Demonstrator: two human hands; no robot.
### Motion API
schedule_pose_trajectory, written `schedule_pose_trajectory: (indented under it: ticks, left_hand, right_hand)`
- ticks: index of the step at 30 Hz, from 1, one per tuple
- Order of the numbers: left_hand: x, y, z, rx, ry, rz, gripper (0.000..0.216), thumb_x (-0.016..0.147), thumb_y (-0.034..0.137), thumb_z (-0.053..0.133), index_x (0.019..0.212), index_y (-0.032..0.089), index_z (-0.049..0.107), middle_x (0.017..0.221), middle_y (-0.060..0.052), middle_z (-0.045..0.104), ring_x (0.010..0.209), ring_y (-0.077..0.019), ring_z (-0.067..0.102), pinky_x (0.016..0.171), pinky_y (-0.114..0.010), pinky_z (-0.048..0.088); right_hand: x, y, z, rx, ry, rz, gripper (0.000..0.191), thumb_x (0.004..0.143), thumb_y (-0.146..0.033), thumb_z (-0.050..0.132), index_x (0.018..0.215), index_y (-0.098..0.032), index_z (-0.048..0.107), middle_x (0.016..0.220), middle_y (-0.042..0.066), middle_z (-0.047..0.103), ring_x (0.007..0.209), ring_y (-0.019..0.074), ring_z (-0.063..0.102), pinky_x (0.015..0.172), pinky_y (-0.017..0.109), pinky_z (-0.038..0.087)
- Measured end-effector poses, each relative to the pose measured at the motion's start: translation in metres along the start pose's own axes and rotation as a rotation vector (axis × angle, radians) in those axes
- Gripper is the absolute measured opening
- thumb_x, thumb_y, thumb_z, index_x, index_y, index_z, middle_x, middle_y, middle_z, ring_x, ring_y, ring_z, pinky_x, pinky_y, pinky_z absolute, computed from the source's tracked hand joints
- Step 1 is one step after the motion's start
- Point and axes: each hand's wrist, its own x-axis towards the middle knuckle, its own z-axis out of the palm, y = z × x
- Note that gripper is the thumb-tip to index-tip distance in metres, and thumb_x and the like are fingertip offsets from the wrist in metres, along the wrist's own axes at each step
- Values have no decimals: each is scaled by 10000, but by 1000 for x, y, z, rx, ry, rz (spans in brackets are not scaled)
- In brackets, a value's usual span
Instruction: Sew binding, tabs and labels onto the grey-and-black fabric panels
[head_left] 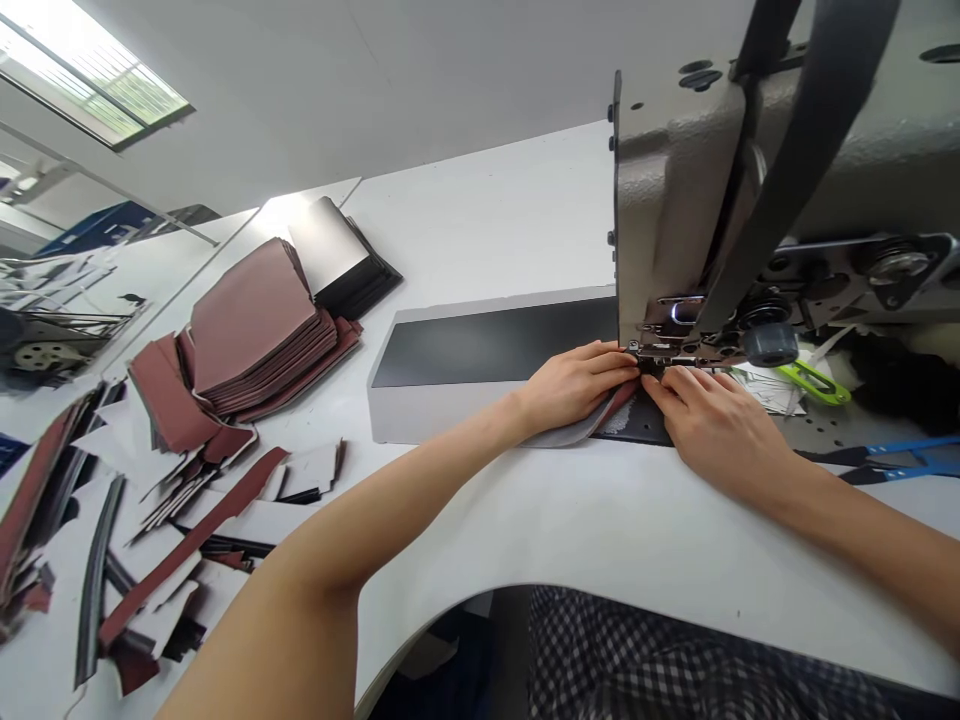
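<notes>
Head view, centre right: my left hand (574, 385) pinches the maroon piece (609, 412) at the presser foot (660, 352), while my right hand (712, 425) lies flat with fingers released, pinning it down. Stitching step, I judge. Next calls for even feeding, fingertips clear of the foot.

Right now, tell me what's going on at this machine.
A person holds a maroon piece under the sewing machine. The left hand lies over the piece's edge; the right hand presses it flat with its fingertips. Stacks of cut pieces lie to the left on the table.
</notes>
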Motion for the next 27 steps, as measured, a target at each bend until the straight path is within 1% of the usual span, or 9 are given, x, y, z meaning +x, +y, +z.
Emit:
schedule_pose_trajectory:
  ticks: [5, 9, 13, 18, 20, 23, 25, 27]
  left_hand:
    - [-1, 0, 0, -8, -35, -29, 339, 1078, 276, 414, 1278, 180, 671, 1322, -73, 703, 1264, -184, 638, 1161, -370, 494]
    - [-2, -1, 1, -15, -23, -49, 325, 1071, 266, 434, 1279, 193, 672, 1320, -67, 703, 1249, -180, 644, 1152, -362, 499]
    - [-3, 0, 2, -18, -2, -57, 313, 1062, 249, 452, 1272, 176, 673, 1302, -70, 710, 1241, -188, 644, 1143, -359, 503]
    - [-3, 0, 2, -22, -22, -92, 305, 1060, 244, 458, 1269, 193, 675, 1291, -59, 714, 1242, -183, 641, 1133, -351, 511]
    - [-2, 0, 2, -14, -25, -99, 307, 1063, 253, 450, 1257, 197, 682, 1284, -53, 718, 1233, -183, 647, 1120, -344, 523]
    - [-2, 3, 3, 3, -21, -109, 315, 1068, 256, 429, 1232, 207, 693, 1263, -37, 727, 1227, -180, 652, 1102, -334, 538]
    - [-1, 13, 5, 33, 0, -146, 314, 1067, 241, 422, 1224, 201, 691, 1255, -37, 728, 1242, -182, 646, 1100, -333, 538]
    - [0, 28, 9, 93, 20, -214, 309, 1055, 204, 430, 1239, 168, 675, 1267, -59, 719, 1272, -204, 629, 1107, -349, 528]
  right_hand:
    - [-9, 5, -3, 86, 41, -40, 294, 952, -87, 497, 1180, -100, 682, 1031, 106, 640, 934, 235, 588, 815, 365, 421]
    - [-16, 5, -7, 84, 46, -61, 281, 953, -87, 492, 1149, -94, 693, 1000, 104, 637, 893, 231, 577, 794, 364, 429]
    - [-20, 5, -8, 89, 55, -55, 279, 975, -94, 480, 1167, -95, 684, 1021, 112, 649, 916, 231, 585, 804, 357, 436]
    - [-21, 4, -8, 135, 44, -32, 289, 957, -76, 480, 1154, -114, 688, 1043, 115, 651, 937, 236, 598, 813, 359, 464]
    - [-20, 4, -8, 180, 63, -18, 286, 956, -70, 476, 1133, -116, 696, 1037, 115, 645, 945, 232, 607, 801, 342, 479]
    - [-20, 4, -10, 300, 90, 25, 282, 985, -105, 454, 1118, -125, 701, 1015, 101, 641, 912, 201, 630, 761, 302, 500]
    - [-22, 3, -13, 406, 65, 85, 300, 1010, -165, 426, 1150, -143, 691, 1012, 82, 647, 857, 179, 643, 730, 293, 513]
    - [-23, 2, -16, 487, -7, 175, 330, 1035, -245, 393, 1191, -170, 673, 1041, 67, 658, 827, 176, 653, 703, 306, 523]
